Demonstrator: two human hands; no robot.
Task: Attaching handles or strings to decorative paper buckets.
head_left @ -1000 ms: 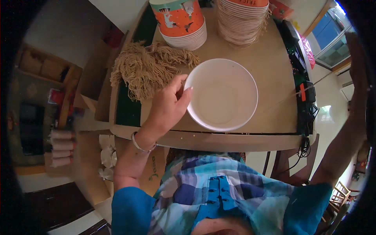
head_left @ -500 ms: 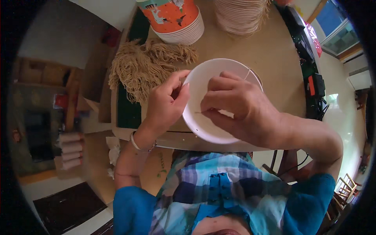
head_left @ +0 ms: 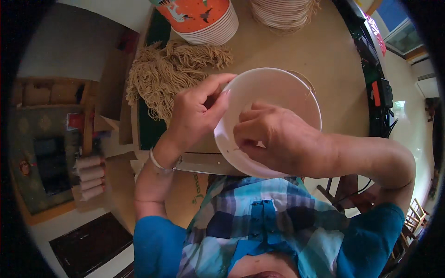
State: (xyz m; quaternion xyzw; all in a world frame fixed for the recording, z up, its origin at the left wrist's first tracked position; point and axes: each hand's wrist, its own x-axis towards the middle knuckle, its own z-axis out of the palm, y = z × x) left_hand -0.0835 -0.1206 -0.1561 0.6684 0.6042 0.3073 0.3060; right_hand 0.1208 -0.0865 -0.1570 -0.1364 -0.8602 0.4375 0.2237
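Note:
A white paper bucket (head_left: 299, 104) is tilted so that its open mouth faces me. My left hand (head_left: 199, 109) grips its left rim, thumb on the inside wall and fingers outside. Inside the bucket, my right hand (head_left: 278, 134) is closed in a pinch near the lower left wall. A short end of thin tan cord (head_left: 237, 149) pokes out from its fingertips. More of the cord loops over the bucket's upper right rim. A large bundle of tan cords (head_left: 162, 78) lies on the table to the left of the bucket.
On the table (head_left: 278, 51), a stack of orange-printed paper buckets (head_left: 204, 23) stands at the far left. Beside it is a stack of white buckets (head_left: 282, 14) with cords hanging. A black device (head_left: 384, 95) with cables lines the right edge. Below the table at left is a cardboard box (head_left: 178, 197).
The bucket has tipped a little more toward me and shifted slightly right and down. My right hand has moved slightly down inside it, still pinching the cord.

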